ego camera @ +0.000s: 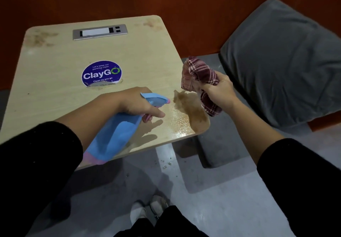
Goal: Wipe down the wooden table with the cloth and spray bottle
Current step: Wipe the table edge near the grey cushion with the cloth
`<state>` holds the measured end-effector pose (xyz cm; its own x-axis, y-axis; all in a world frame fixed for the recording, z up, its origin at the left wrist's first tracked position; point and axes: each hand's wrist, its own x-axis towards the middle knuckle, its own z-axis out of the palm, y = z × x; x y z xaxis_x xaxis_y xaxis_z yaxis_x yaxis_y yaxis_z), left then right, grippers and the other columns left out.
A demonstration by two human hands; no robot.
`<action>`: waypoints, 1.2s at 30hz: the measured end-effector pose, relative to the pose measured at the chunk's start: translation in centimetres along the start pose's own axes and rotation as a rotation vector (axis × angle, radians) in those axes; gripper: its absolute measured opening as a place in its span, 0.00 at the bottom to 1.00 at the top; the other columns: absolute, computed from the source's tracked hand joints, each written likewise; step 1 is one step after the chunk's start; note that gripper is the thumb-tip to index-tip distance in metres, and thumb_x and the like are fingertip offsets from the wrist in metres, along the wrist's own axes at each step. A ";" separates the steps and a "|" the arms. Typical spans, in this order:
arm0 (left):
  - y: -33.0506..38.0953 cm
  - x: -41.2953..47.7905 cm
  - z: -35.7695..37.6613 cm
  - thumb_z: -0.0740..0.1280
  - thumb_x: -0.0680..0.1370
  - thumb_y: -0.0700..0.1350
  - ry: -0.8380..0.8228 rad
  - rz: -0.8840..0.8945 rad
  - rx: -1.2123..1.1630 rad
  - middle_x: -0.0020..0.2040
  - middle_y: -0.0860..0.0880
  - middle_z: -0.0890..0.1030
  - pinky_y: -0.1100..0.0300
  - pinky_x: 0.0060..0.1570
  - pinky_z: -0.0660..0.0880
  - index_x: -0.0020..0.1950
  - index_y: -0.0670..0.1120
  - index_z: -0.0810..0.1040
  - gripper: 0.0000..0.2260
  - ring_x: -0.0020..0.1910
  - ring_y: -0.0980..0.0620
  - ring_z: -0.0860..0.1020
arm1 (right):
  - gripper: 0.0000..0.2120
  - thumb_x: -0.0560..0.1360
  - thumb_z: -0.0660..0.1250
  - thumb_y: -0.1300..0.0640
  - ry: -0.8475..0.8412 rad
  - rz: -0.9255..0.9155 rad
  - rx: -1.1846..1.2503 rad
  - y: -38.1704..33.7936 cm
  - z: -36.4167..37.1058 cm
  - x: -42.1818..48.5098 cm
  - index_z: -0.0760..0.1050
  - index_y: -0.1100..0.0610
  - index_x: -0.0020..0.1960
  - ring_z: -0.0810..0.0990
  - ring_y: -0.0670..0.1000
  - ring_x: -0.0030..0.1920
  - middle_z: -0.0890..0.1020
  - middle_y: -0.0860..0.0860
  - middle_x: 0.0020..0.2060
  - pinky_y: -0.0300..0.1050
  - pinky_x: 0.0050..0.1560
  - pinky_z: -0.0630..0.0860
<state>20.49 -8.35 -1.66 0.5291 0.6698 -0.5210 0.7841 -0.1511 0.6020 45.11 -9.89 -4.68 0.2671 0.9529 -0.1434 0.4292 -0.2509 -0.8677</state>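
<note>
Barely started, judging by the wooden table [64,92]: brown spill [191,107] at near right corner beaded with spray yet unwiped, faint stains [38,38] at far corners left. Gripping spray bottle [118,131] in left hand [136,102], nozzle toward spill; clutching bunched cloth [201,74] in right hand [219,91], raised over the table's right edge.
</note>
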 end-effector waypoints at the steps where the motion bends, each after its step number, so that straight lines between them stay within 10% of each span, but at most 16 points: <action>1: 0.1 -0.1 -0.6 0.73 0.73 0.50 0.023 0.031 -0.029 0.35 0.46 0.85 0.60 0.40 0.75 0.39 0.40 0.81 0.13 0.35 0.52 0.83 | 0.14 0.69 0.67 0.57 -0.002 -0.014 -0.005 -0.1 -0.1 0.2 0.78 0.51 0.55 0.79 0.55 0.52 0.81 0.54 0.50 0.55 0.58 0.76; 8: -0.2 -0.5 -5.3 0.71 0.76 0.46 0.421 0.157 -0.356 0.50 0.43 0.83 0.51 0.48 0.82 0.53 0.45 0.78 0.08 0.39 0.48 0.86 | 0.12 0.71 0.69 0.59 -0.043 -0.077 0.020 -0.9 0.5 3.0 0.77 0.53 0.54 0.79 0.56 0.53 0.81 0.53 0.49 0.51 0.58 0.75; 15: -1.3 1.9 -4.6 0.66 0.79 0.48 0.957 0.233 -0.351 0.47 0.49 0.79 0.67 0.32 0.78 0.51 0.48 0.74 0.05 0.28 0.59 0.81 | 0.12 0.72 0.69 0.55 -0.154 -0.165 -0.123 -0.6 3.7 6.1 0.76 0.49 0.56 0.76 0.57 0.55 0.80 0.54 0.52 0.56 0.59 0.73; 26: -2.2 1.5 -2.9 0.63 0.80 0.46 1.118 0.267 -0.382 0.47 0.49 0.79 0.49 0.38 0.82 0.51 0.45 0.74 0.05 0.30 0.53 0.81 | 0.17 0.72 0.70 0.53 -0.263 -0.235 -0.316 3.0 4.3 3.5 0.77 0.46 0.60 0.77 0.55 0.54 0.82 0.52 0.51 0.47 0.57 0.72; 36: -1.9 0.8 -2.7 0.62 0.81 0.46 1.108 0.262 -0.361 0.49 0.49 0.78 0.58 0.38 0.81 0.54 0.45 0.74 0.06 0.30 0.56 0.81 | 0.08 0.69 0.72 0.63 -0.458 -0.201 -0.197 1.4 0.5 -0.2 0.79 0.50 0.40 0.80 0.45 0.37 0.82 0.49 0.37 0.31 0.40 0.76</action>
<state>18.53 -5.62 -1.59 -0.0475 0.9385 0.3419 0.4640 -0.2824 0.8396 45.28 -10.38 -6.12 -0.2218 0.9512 -0.2147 0.5990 -0.0408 -0.7997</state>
